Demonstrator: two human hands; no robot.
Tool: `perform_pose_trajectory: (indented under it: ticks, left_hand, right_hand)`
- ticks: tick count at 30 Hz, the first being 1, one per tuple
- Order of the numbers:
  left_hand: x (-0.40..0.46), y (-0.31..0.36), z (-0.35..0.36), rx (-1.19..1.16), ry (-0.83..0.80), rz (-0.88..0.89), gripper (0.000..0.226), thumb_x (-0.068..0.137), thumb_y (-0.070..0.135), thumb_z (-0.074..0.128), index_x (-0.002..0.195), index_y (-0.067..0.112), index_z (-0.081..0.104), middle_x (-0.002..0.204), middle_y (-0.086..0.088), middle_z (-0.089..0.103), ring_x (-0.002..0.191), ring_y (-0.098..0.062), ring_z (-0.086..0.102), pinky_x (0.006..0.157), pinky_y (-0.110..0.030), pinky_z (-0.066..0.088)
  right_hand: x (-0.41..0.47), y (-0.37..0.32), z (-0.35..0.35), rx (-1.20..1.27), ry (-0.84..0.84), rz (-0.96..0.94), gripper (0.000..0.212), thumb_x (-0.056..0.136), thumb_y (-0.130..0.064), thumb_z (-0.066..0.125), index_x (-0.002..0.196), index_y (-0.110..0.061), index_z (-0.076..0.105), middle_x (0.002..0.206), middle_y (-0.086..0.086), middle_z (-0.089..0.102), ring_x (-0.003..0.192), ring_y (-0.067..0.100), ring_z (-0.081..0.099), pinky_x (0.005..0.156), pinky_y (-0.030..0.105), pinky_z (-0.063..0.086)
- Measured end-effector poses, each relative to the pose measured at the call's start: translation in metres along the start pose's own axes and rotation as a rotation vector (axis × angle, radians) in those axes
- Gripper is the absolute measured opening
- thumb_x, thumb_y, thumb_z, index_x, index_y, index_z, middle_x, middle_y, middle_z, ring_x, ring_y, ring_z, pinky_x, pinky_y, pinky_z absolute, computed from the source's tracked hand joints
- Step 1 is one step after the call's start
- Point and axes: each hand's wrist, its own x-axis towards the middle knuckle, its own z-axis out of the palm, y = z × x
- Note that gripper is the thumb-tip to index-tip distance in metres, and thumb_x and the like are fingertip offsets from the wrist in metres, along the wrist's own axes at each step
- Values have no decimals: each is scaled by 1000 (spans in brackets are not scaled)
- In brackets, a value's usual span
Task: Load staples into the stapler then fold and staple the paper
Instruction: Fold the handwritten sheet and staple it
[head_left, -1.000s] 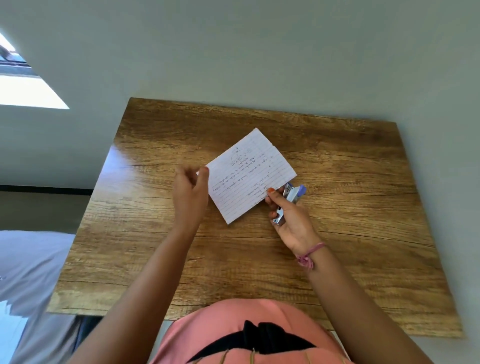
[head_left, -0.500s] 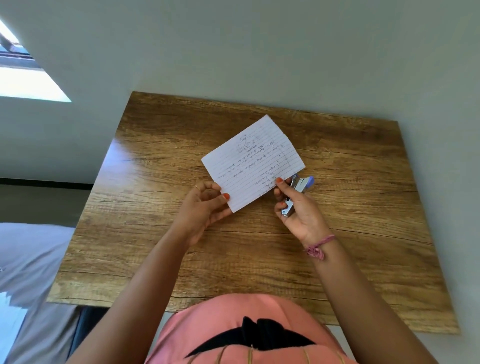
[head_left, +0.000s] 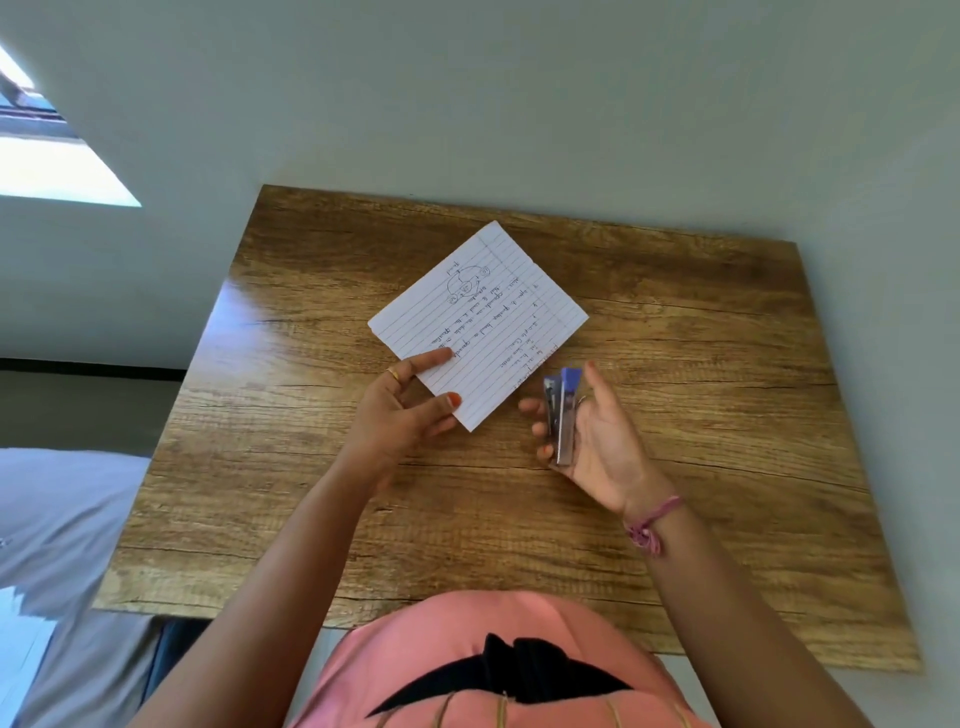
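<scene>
A folded sheet of lined paper (head_left: 480, 322) with handwriting is held over the middle of the wooden table (head_left: 727, 467), turned like a diamond. My left hand (head_left: 402, 415) pinches its near left edge, thumb on top and fingers along the side. My right hand (head_left: 597, 441) has come off the paper and holds a small blue and silver stapler (head_left: 561, 415) upright in the palm, its fingers curled round it and the index finger pointing up. The stapler sits just right of the paper's near corner, apart from it.
The table's near edge runs just in front of my pink top (head_left: 498, 665). A grey wall (head_left: 519, 93) stands behind the table's far edge. A grey cloth surface (head_left: 57, 519) lies at the lower left, beside the table.
My left hand moved from the paper's left corner to its near left edge and took hold. My right hand let go of the paper's right side and drew back with the stapler.
</scene>
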Motion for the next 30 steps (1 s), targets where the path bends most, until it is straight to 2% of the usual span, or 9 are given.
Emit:
perform_pose_trajectory:
  ticks: [3, 6, 10, 14, 17, 19, 22, 26, 30]
  left_hand:
    - [1, 1, 0, 12, -10, 17, 44, 79, -3, 69, 115, 22, 64, 128, 0, 60, 108, -17, 65, 74, -28, 59]
    - [1, 2, 2, 7, -27, 16, 44, 79, -3, 70, 116, 21, 63, 126, -2, 62, 106, -20, 66, 74, -29, 59]
    - [0, 3, 5, 76, -50, 12, 45, 78, -1, 72, 114, 24, 64, 122, -4, 64, 99, -20, 69, 72, -28, 59]
    - [0, 5, 5, 195, -44, 14, 50, 72, 7, 79, 115, 27, 64, 121, -5, 65, 95, -25, 71, 78, -38, 59]
    - [1, 7, 6, 295, -10, 39, 51, 70, 11, 82, 115, 28, 64, 104, -6, 73, 86, -29, 72, 81, -48, 58]
    - [0, 9, 8, 346, -11, 59, 50, 71, 12, 82, 113, 31, 64, 93, -7, 75, 83, -27, 73, 81, -50, 57]
    - [0, 11, 11, 407, -15, 96, 48, 71, 14, 83, 110, 37, 65, 91, -5, 75, 84, -28, 72, 82, -51, 57]
    - [-1, 14, 12, 446, -27, 129, 46, 73, 17, 81, 108, 42, 64, 85, -23, 71, 86, -42, 67, 80, -57, 54]
    - [0, 14, 9, 397, -62, 131, 46, 74, 17, 80, 110, 40, 64, 90, -27, 69, 91, -45, 65, 82, -62, 52]
  right_hand:
    - [-4, 11, 7, -100, -68, 42, 54, 94, -56, 35, 121, -14, 55, 91, 3, 64, 67, 9, 53, 56, 23, 41]
    - [-8, 20, 17, -85, -112, 72, 49, 87, -54, 45, 113, -15, 58, 88, 3, 63, 64, 9, 52, 52, 21, 41]
    - [-11, 21, 23, -18, -183, 86, 47, 89, -52, 46, 111, -13, 59, 87, 4, 62, 65, 10, 51, 50, 20, 42]
    - [-13, 17, 24, -24, -176, 92, 43, 85, -49, 51, 106, -13, 60, 84, 2, 61, 66, 10, 54, 50, 21, 43]
    - [-13, 15, 23, -43, -164, 94, 40, 81, -46, 56, 101, -12, 61, 82, 2, 63, 68, 10, 57, 52, 23, 47]
    - [-13, 13, 24, -41, -167, 93, 36, 81, -41, 60, 99, -10, 61, 81, 4, 64, 69, 11, 60, 54, 25, 51]
    - [-15, 11, 26, -45, -194, 97, 30, 82, -32, 61, 99, -8, 61, 85, 7, 65, 73, 13, 62, 59, 28, 55]
    - [-14, 10, 28, -23, -224, 98, 24, 83, -27, 61, 99, -10, 64, 90, 9, 68, 76, 14, 64, 60, 28, 54]
    - [-11, 10, 29, -14, -226, 115, 22, 81, -25, 65, 97, -10, 67, 92, 8, 70, 77, 14, 65, 58, 28, 53]
